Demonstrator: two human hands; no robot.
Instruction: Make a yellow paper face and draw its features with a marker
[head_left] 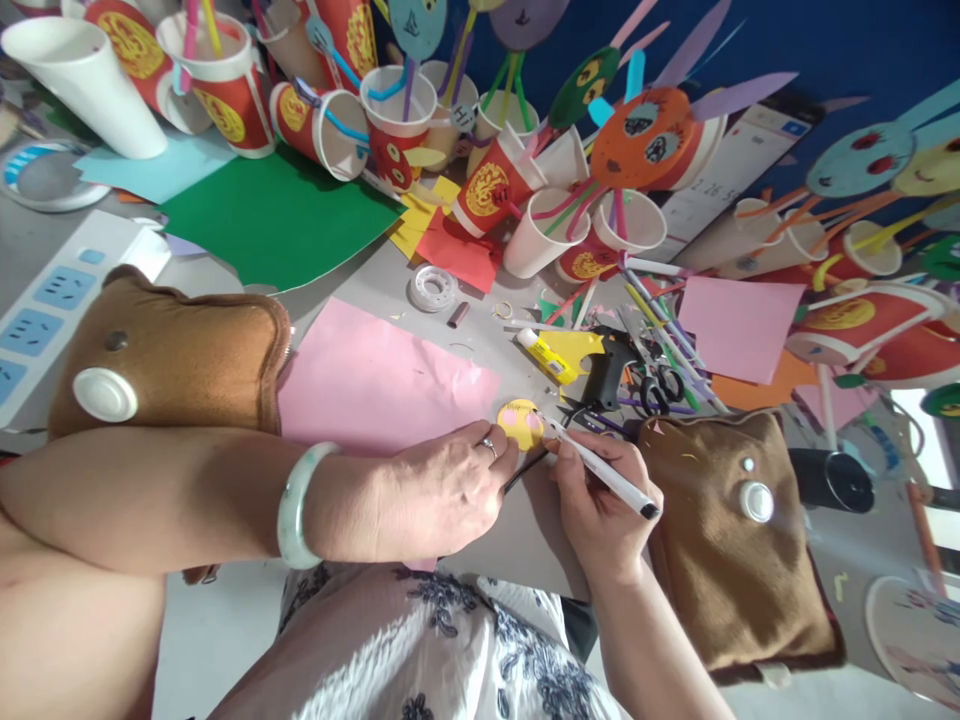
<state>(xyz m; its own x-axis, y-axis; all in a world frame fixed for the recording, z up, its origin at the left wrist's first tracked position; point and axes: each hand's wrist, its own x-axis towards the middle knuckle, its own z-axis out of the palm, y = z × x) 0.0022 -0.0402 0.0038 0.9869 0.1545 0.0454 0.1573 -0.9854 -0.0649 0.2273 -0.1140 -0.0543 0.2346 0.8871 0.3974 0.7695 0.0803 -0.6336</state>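
A small yellow paper disc (520,424) with two pink ovals and short dark strokes lies near the table's front edge. My left hand (442,490) comes from the left, its fingers closed at the disc's lower left edge. A white marker with a black end (611,478) is in my right hand (606,505), pinched between thumb and fingers, its tip at the disc's right side. Left of the disc, a large pink sheet (375,385) lies partly under my left hand.
A yellow glue stick (546,357), a black glue gun (609,370) and scissors (660,388) lie beyond the disc. Brown cushions (180,350) flank the work area. Paper cups with craft figures (643,140) line the back. A power strip (56,300) is at left.
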